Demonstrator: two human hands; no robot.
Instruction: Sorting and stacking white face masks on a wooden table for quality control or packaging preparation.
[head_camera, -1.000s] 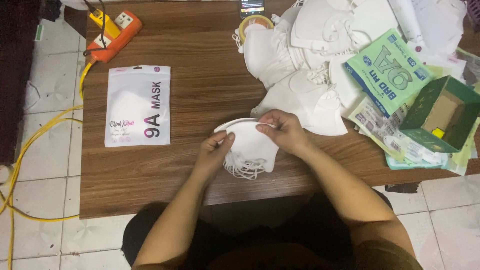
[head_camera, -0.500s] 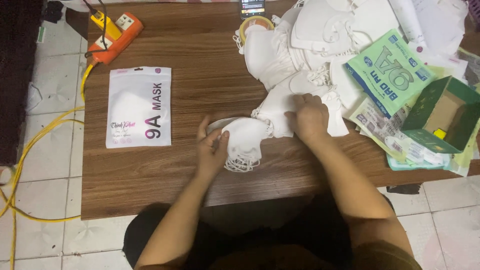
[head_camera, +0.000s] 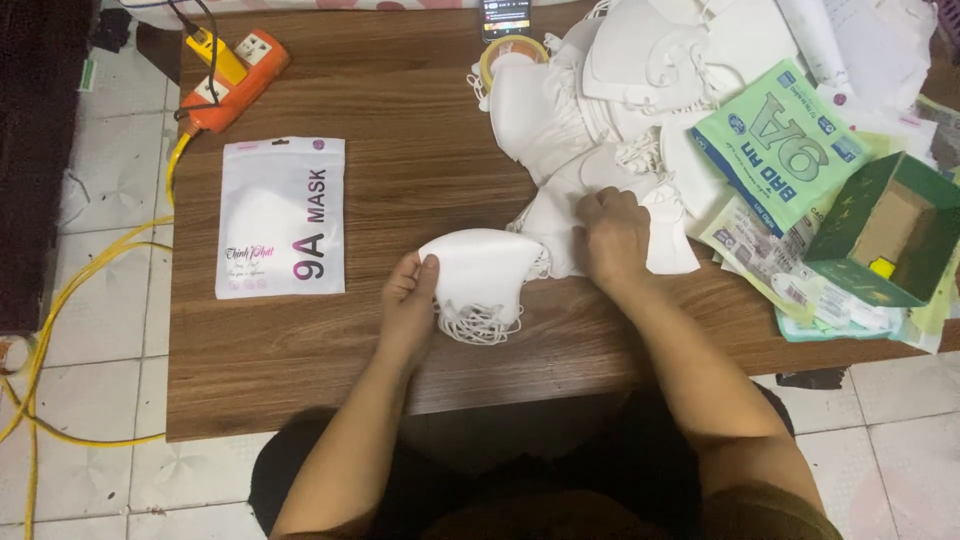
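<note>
My left hand (head_camera: 408, 298) grips a small stack of folded white face masks (head_camera: 482, 277) by its left edge, ear loops hanging toward me. My right hand (head_camera: 614, 235) rests on another white mask (head_camera: 560, 215) at the near edge of a big heap of loose masks (head_camera: 640, 80); its fingers are curled onto that mask. Both hands are over a brown wooden table (head_camera: 420, 180).
A white sealed mask pouch (head_camera: 281, 217) lies flat at left. An orange power strip (head_camera: 233, 75) with yellow cable sits at the back left. Green mask packets (head_camera: 780, 145), an open green box (head_camera: 885, 230), a tape roll (head_camera: 510, 50) and a phone (head_camera: 505, 15) crowd the right and back.
My right hand left the stack and moved right and away onto a mask at the heap's edge. My left hand keeps hold of the stack, shifted slightly left.
</note>
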